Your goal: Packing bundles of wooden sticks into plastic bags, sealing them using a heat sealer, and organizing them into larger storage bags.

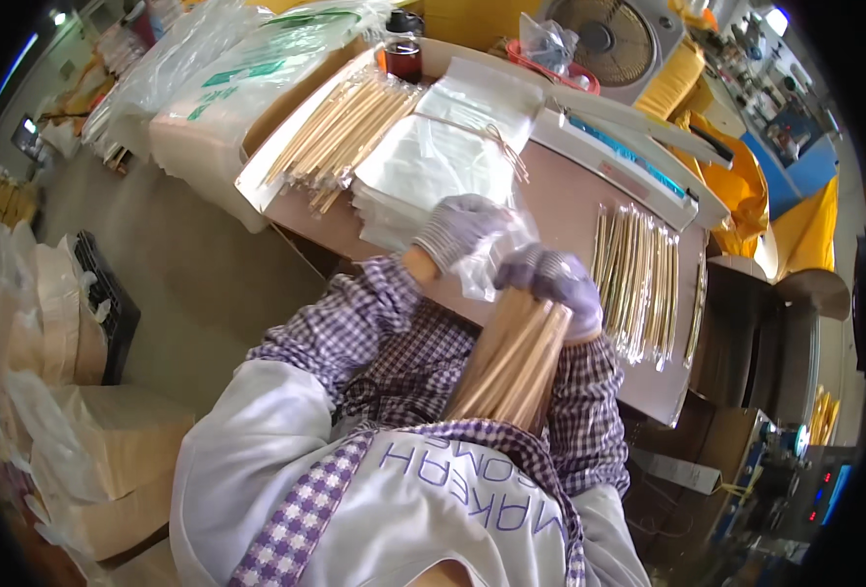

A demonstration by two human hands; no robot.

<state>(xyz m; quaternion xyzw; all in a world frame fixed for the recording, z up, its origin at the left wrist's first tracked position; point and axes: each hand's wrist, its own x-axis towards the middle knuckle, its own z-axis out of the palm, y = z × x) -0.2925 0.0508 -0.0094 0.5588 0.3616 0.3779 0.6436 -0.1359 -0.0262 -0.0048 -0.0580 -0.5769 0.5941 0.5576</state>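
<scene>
My right hand (pixel 556 282), in a grey-purple glove, is closed around the upper end of a thick bundle of slim wooden sticks (pixel 516 362). The bundle slants down toward my apron. Just left of it, my gloved left hand (pixel 462 227) has its fingers closed on a crumpled clear plastic bag (pixel 482 269), which reaches over toward the right hand. Beyond the left hand lies a stack of clear plastic bags (pixel 433 161), with a thin tie (pixel 467 130) across it.
Bundled sticks (pixel 340 132) lie at the table's far left, beside a dark-liquid bottle (pixel 403 59). Wrapped sticks (pixel 633 279) lie in a row at right, near a long white sealer-like device (pixel 614 161). A fan (pixel 604 44) stands behind. Cartons (pixel 110 460) are at left.
</scene>
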